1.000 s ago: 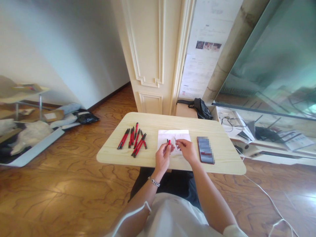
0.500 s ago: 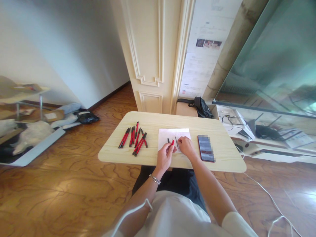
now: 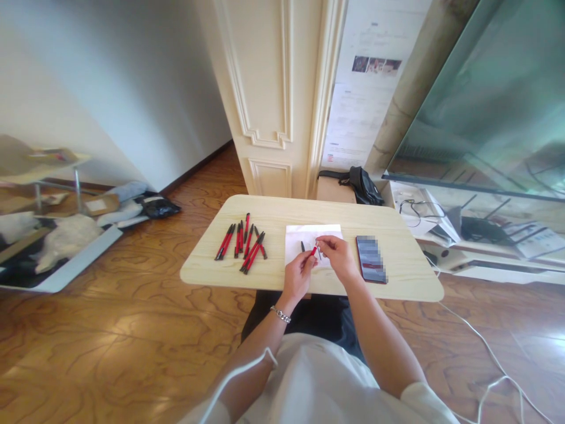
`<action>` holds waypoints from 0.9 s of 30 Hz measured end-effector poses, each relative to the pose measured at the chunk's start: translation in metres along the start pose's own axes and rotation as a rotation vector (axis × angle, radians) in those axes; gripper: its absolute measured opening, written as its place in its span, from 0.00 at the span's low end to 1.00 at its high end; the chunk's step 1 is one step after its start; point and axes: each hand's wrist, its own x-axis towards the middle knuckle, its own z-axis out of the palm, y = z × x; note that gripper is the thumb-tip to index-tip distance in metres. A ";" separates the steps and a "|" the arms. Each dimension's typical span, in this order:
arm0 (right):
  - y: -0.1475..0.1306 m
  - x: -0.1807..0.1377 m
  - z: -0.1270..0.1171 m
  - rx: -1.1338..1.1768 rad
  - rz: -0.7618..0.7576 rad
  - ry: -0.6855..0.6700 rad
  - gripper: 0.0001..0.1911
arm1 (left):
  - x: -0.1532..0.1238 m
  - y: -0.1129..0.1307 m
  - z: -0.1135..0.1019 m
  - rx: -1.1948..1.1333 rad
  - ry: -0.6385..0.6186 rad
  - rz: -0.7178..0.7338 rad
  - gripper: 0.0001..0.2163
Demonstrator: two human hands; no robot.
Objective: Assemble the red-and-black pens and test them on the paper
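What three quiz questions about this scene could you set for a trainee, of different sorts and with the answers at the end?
1. Multiple choice. Which wrist wears the bracelet?
A, right
B, left
C, both

2. True or false. The phone lies on top of the paper.

3. Fill in the colour. The left hand holds a ____ pen part.

Key:
1. B, left.
2. False: the phone lies on the table, to the right of the paper and apart from it.
3. Red.
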 end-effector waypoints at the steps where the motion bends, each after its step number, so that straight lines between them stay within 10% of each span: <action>1: 0.000 0.000 0.000 -0.013 0.002 -0.005 0.16 | 0.000 0.000 0.000 0.018 0.001 0.002 0.18; 27: -0.003 0.002 -0.012 -0.141 0.024 -0.189 0.14 | -0.001 0.006 -0.002 0.054 -0.006 0.012 0.18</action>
